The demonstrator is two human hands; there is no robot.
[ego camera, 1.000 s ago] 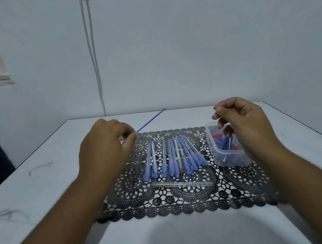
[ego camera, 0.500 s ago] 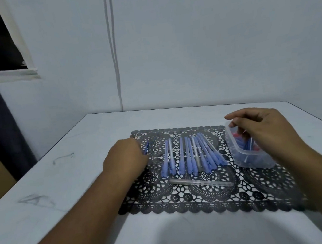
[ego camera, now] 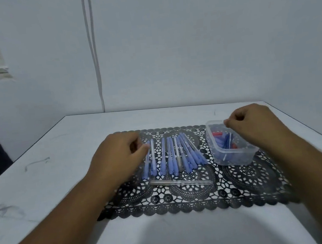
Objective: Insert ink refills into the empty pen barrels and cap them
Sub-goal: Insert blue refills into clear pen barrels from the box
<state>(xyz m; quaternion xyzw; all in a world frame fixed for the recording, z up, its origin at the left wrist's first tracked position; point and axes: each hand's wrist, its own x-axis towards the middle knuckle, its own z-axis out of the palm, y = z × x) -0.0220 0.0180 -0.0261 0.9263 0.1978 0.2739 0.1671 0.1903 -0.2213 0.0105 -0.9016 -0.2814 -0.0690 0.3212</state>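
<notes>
On the mat's left, left hand [ego camera: 118, 158]: my curled fingers touch the leftmost pen; whether they pinch it, I cannot tell.
Mat centre, capped pens [ego camera: 176, 156]: rowed side by side, probably finished.
Near edge, clear barrel [ego camera: 180, 182]: crosswise, apart, likely awaiting a refill.
Right, container [ego camera: 232, 157]: corrals caps.
Far right, right hand [ego camera: 256, 125]: poised above it, fingertips pinched, nothing visibly held.

Clear plastic tub [ego camera: 231, 155] (slightly frosted); black lacy mat [ego camera: 242, 188]; smooth white table [ego camera: 64, 152].
</notes>
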